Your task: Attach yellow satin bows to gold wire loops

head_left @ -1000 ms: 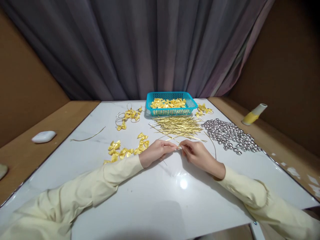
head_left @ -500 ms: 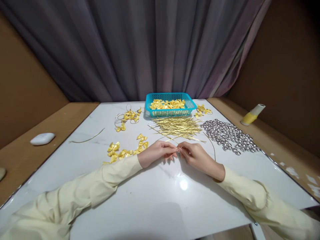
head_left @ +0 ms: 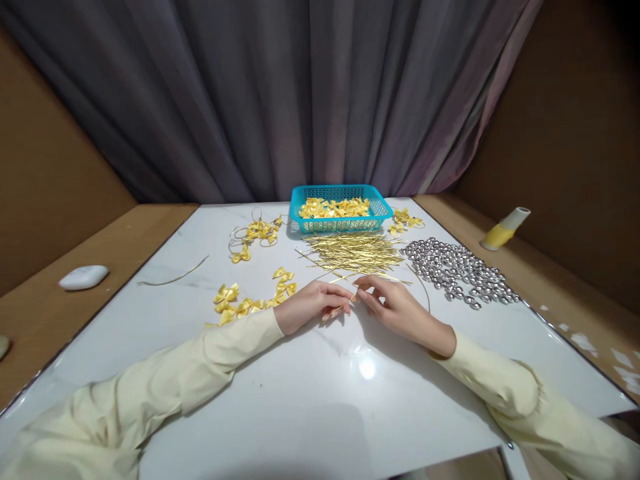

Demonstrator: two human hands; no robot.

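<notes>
My left hand (head_left: 316,305) and my right hand (head_left: 393,308) meet over the middle of the table, fingertips nearly touching. Each is closed in a pinch; whatever small thing sits between the fingertips is too small to make out. Just beyond them lies a pile of thin gold strands (head_left: 356,253), a few of which reach close to my fingers. Left of my left hand, several yellow satin bows (head_left: 243,307) rest on the white table (head_left: 280,407). A heap of shiny silver beads (head_left: 450,267) spreads to the right of my right hand.
A blue basket (head_left: 342,225) of yellow bows stands at the back. Bows with looped cords (head_left: 260,232) lie left of it, more bows (head_left: 403,220) right. A single strand (head_left: 175,275), a white rounded object (head_left: 83,277) and a yellow-and-white tube (head_left: 505,230) lie toward the sides.
My right hand has shifted slightly up and its fingers have loosened a little, parting slightly from the left fingertips. My left hand has barely moved.
</notes>
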